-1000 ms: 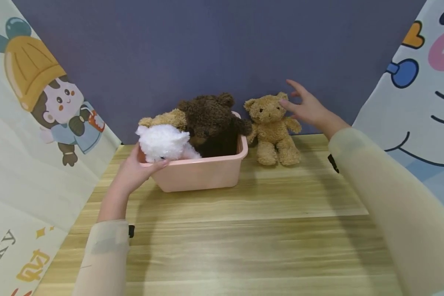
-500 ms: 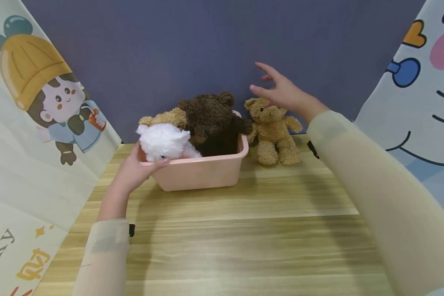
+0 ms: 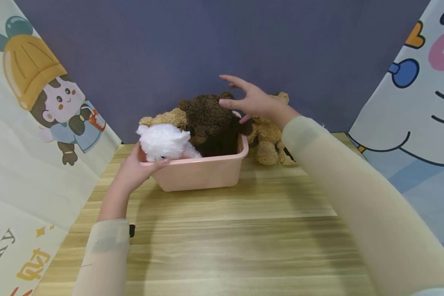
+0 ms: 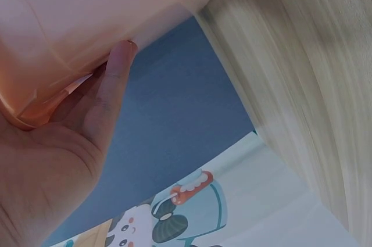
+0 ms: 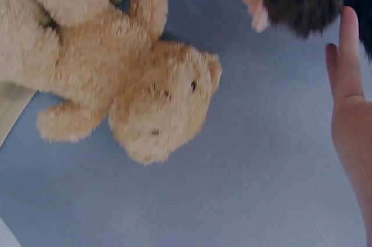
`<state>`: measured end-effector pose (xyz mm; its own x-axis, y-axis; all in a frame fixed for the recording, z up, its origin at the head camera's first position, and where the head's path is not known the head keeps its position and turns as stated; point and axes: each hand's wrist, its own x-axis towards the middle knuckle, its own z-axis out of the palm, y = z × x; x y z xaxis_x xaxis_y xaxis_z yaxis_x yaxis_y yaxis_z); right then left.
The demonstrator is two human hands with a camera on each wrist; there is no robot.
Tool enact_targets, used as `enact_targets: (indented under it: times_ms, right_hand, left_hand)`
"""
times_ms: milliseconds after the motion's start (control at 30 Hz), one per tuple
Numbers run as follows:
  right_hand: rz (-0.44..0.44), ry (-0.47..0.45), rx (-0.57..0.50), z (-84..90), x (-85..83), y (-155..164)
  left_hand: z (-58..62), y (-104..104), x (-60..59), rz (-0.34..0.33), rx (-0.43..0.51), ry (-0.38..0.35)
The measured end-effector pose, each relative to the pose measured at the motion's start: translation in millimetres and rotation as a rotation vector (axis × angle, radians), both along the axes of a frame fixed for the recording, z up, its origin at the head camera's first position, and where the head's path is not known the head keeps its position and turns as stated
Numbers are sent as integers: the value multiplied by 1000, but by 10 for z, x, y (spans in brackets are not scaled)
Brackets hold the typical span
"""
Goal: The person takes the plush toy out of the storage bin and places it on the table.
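- Pink rectangular plastic bin (image 3: 200, 174) stands on the wood-grain tabletop (image 3: 222, 238); bracing it likely prevents sliding.
- Dark brown curly-furred plush bear (image 3: 205, 113) is inside, one arm over the right rim; a broad palm probably suits its soft body better than fingertips.
- Left hand (image 3: 138, 168) is clamped on the bin's left end.
- Right hand (image 3: 253, 102), fingers apart, hovers by the bear; contact unclear.

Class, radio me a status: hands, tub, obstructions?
Left hand grips tub. White toy, dark bear inside. Right hand empty, partly blocking head view of tan bear outside.
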<state>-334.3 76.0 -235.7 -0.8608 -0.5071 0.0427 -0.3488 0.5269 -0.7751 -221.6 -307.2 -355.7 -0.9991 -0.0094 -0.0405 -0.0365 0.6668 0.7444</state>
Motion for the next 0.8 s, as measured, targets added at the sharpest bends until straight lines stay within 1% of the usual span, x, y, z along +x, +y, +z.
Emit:
enact_targets:
  times_ms: [200,300,567,800]
  right_hand:
    - [59,18,-36,-202,27,-214]
    - [66,25,-46,-279,31,-306]
    - [9,73,-87,-420,32,-458]
    - [-40,100,-92,-511,15,-422]
  left_hand:
    - [-20,-14,-3,-1,3,5]
    - [-33,-19,-3,4,-5,3]
    - [-27,-22,-8,15,-7,-2]
    - [-27,-8,-6,17,-1,3]
